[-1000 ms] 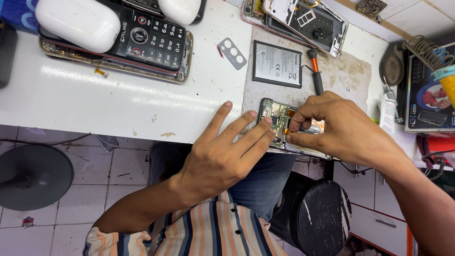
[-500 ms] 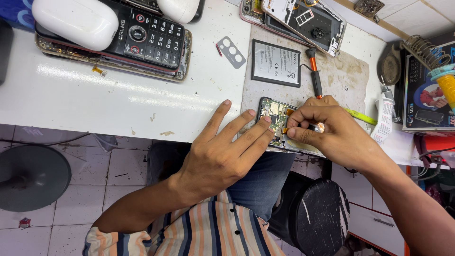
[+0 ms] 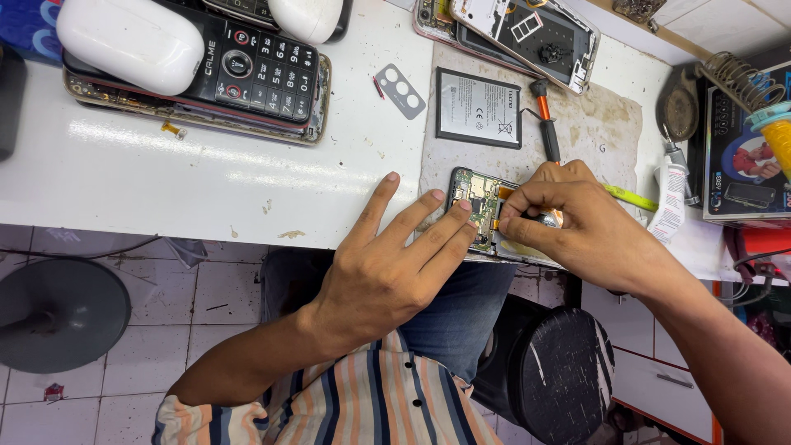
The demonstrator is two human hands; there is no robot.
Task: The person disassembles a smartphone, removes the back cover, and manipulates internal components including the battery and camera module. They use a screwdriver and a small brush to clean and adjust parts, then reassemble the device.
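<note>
An opened phone (image 3: 482,210) lies at the mat's (image 3: 610,124) near edge. Left hand (image 3: 387,264), fingers spread flat, steadies it; right hand (image 3: 577,222) pinches a part inside. Best to lift gently.

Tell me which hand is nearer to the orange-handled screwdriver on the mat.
The right hand: its knuckles lie just below the screwdriver tip. The left hand rests farther off, down and to the left, fingertips on the opened phone.

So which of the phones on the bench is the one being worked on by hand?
The opened phone at the bench's near edge: left hand steadies it, right hand pinches inside. The keypad phone and the opened one at the back lie untouched.
</note>
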